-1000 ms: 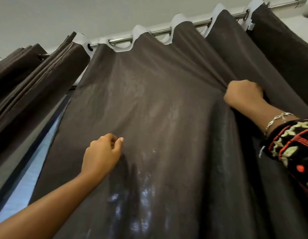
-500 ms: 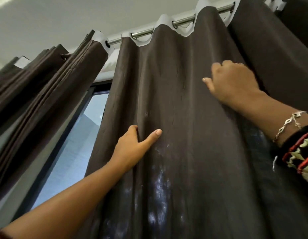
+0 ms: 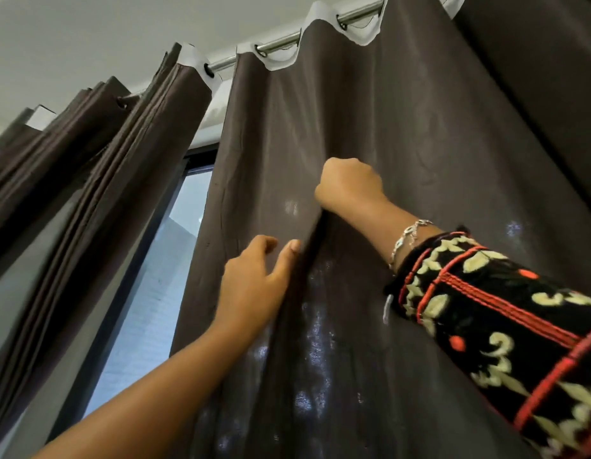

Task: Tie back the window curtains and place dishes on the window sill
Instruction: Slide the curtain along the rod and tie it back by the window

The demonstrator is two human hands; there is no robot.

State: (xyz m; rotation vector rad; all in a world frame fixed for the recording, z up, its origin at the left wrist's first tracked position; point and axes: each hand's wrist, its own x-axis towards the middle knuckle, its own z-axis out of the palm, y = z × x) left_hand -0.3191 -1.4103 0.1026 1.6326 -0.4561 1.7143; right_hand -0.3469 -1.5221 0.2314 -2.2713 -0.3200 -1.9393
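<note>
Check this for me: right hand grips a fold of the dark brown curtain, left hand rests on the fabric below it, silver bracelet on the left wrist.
Wrong wrist: the head view shows the silver bracelet on the right wrist. The rest stands: the right hand grips a fold of the dark brown curtain, and the left hand rests on the fabric below it.

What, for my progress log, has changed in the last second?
The curtain was drawn right, baring more window. The right hand let go, then gripped a fold nearer the middle; the left hand followed rightward and now touches that fold. The bunched curtain stayed put.
</note>
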